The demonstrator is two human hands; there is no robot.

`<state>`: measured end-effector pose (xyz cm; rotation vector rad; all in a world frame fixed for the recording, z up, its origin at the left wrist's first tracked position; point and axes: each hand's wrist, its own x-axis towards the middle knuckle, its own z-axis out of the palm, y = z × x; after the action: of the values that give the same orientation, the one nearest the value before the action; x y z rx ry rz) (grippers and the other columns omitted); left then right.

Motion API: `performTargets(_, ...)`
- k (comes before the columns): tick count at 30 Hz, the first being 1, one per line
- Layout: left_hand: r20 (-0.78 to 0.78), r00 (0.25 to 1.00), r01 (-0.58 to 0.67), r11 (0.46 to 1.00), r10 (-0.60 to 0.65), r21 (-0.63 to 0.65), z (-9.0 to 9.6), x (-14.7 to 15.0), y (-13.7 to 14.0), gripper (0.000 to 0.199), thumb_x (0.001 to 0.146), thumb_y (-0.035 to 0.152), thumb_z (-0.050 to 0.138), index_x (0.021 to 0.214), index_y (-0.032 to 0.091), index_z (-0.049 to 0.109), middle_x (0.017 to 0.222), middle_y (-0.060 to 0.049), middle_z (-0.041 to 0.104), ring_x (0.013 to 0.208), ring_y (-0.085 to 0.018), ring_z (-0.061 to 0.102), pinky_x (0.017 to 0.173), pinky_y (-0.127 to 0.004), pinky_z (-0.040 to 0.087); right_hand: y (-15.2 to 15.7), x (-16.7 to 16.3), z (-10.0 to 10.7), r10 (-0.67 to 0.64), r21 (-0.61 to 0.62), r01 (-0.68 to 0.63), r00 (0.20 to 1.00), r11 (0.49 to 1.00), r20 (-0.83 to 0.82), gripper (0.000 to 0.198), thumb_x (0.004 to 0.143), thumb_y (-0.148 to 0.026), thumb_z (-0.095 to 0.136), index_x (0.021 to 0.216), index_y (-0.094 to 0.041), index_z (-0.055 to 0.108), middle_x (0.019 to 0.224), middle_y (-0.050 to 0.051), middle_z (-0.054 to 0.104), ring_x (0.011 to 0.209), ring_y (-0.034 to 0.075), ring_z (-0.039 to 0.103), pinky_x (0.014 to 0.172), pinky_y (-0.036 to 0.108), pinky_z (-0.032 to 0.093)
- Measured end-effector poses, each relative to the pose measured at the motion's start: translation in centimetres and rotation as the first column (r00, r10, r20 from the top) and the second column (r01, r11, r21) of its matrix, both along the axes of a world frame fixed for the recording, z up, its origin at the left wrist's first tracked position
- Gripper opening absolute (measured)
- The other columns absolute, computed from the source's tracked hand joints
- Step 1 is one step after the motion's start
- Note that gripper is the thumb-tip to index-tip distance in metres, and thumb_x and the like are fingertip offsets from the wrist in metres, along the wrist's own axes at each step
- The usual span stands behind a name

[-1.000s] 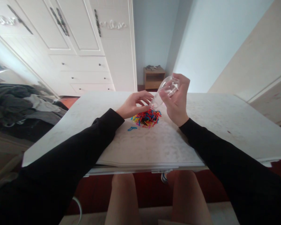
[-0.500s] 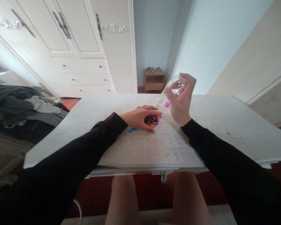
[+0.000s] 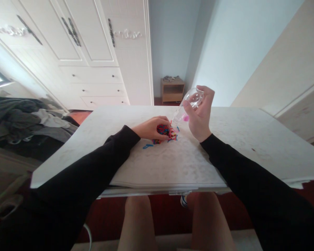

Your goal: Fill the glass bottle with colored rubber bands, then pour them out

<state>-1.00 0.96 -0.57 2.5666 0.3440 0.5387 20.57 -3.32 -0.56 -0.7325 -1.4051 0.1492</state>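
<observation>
My left hand (image 3: 154,127) curls over the table around a clump of small coloured bands (image 3: 162,129), red, blue and dark, which look like little rubber bands. More of them lie loose under its fingertips. A separate blue band (image 3: 147,146) rests just below the hand. My right hand (image 3: 200,116) is closed around a clear bottle (image 3: 193,94), tilted so that its neck points down and left to the clump. The bottle's mouth is close to my left fingers; whether they touch, I cannot tell. A pink piece (image 3: 185,118), possibly a cap, shows beside the bottle neck, partly hidden.
All this is on a white table (image 3: 172,167) with its front edge above my knees. Dark clothes (image 3: 18,118) are heaped at the left. A white wardrobe (image 3: 94,80) and a small wooden nightstand (image 3: 172,90) stand beyond the table.
My left fingers have closed in around the bands, and several bands now lie scattered near the fingertips. The bottle in my right hand has moved slightly left and down.
</observation>
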Motion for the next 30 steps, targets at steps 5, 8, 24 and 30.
performTargets(5,0.109,0.993,-0.038,0.998,0.042,-0.042,-0.1,-0.2,0.0,0.021,0.082,0.037,0.078,0.089,0.018,0.072,0.109,-0.010,0.071,0.100,-0.023,0.069,0.094,-0.037,0.055,-0.2,-0.1,-0.1,-0.003,-0.047,-0.002,0.996,0.999,-0.088,0.053,0.091,-0.048,0.074,0.136,-0.035,0.049,0.128,0.004,0.057,0.125,0.024,0.062,0.104,0.047,0.059)
performTargets(8,0.149,0.981,-0.118,0.993,0.121,-0.029,-0.4,-0.1,0.0,0.023,0.082,0.038,0.076,0.089,0.018,0.067,0.110,-0.009,0.071,0.102,-0.023,0.068,0.098,-0.039,0.054,0.2,0.3,0.2,0.014,-0.126,-0.043,0.974,0.991,-0.225,0.055,0.086,-0.047,0.079,0.129,-0.032,0.049,0.121,0.003,0.060,0.118,0.022,0.065,0.097,0.042,0.061)
performTargets(24,-0.110,0.897,-0.345,0.835,0.427,0.430,-1.2,2.6,-4.6,0.054,0.085,0.053,0.072,0.133,0.027,0.073,0.146,-0.009,0.066,0.141,-0.035,0.052,0.123,-0.051,0.032,0.4,7.7,0.9,-0.073,-0.316,-0.501,0.445,0.806,-0.893,0.054,0.078,-0.065,0.084,0.082,-0.024,0.048,0.082,-0.003,0.058,0.074,0.011,0.070,0.058,0.019,0.064)
performTargets(30,-0.191,0.816,-0.439,0.800,0.545,0.408,-1.7,4.4,-4.7,0.062,0.092,0.065,0.063,0.144,0.031,0.067,0.159,-0.007,0.056,0.149,-0.041,0.044,0.124,-0.060,0.030,-0.2,7.4,0.6,-0.071,-0.335,-0.549,0.446,0.766,-0.892,0.046,0.086,-0.060,0.080,0.083,-0.023,0.053,0.073,-0.003,0.064,0.062,0.008,0.063,0.052,0.014,0.055)
